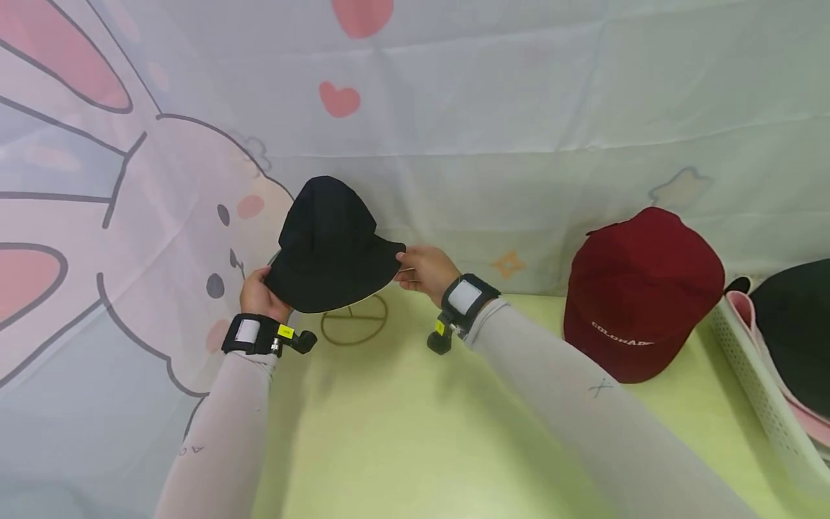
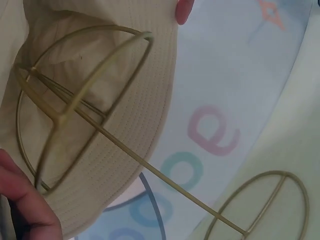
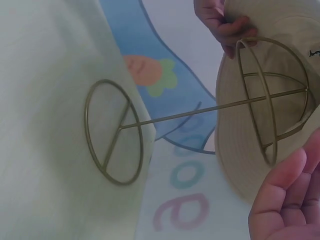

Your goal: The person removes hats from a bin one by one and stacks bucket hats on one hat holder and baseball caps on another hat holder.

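Note:
A bucket hat point(image 1: 324, 245), black outside and beige inside, sits over the wire head of a gold hat stand point(image 3: 190, 113). My left hand point(image 1: 262, 295) grips the brim on its left side. On the opposite side, the fingers of my right hand point(image 1: 428, 270) pinch the brim edge. Both wrist views look up into the beige lining point(image 2: 145, 100), where the curved wires stand inside the crown. The stand's round base point(image 1: 353, 344) rests on the pale green table.
A dark red cap point(image 1: 642, 288) with white lettering stands to the right. Beyond it, a white basket point(image 1: 759, 389) holds a black hat point(image 1: 797, 331) and pink items. A printed cloth point(image 1: 486, 94) with a rabbit hangs behind and at the left.

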Available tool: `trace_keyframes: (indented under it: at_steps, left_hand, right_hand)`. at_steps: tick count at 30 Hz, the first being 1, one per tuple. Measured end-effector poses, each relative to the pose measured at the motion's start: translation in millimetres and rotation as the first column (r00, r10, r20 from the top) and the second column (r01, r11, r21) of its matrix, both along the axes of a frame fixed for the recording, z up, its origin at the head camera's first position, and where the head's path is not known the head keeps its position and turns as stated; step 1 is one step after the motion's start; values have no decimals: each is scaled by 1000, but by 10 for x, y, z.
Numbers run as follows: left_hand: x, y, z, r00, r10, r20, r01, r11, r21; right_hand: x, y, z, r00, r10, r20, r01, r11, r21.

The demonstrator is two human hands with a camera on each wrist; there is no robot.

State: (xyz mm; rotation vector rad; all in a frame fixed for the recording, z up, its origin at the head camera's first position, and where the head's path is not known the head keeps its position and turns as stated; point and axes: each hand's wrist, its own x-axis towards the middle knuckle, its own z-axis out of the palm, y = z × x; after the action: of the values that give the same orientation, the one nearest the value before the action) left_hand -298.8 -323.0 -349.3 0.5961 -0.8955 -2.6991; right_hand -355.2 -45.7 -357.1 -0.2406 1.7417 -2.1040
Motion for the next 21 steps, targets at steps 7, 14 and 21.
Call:
trace_keyframes:
  at_steps: [7, 14, 21]
  left_hand:
    - [-3, -40, -122, 998, 58, 24, -58, 998, -6]
    - [24, -82, -223, 993, 98, 72, -100, 995, 28]
    - [-31, -149, -386, 997, 81, 13, -82, 994, 77]
  right_hand:
    - [25, -43, -114, 1000, -16, 9, 16, 1000, 0]
    - [11, -99, -240, 999, -32, 28, 32, 999, -2]
    - [17, -91, -363, 998, -41, 41, 41, 999, -6]
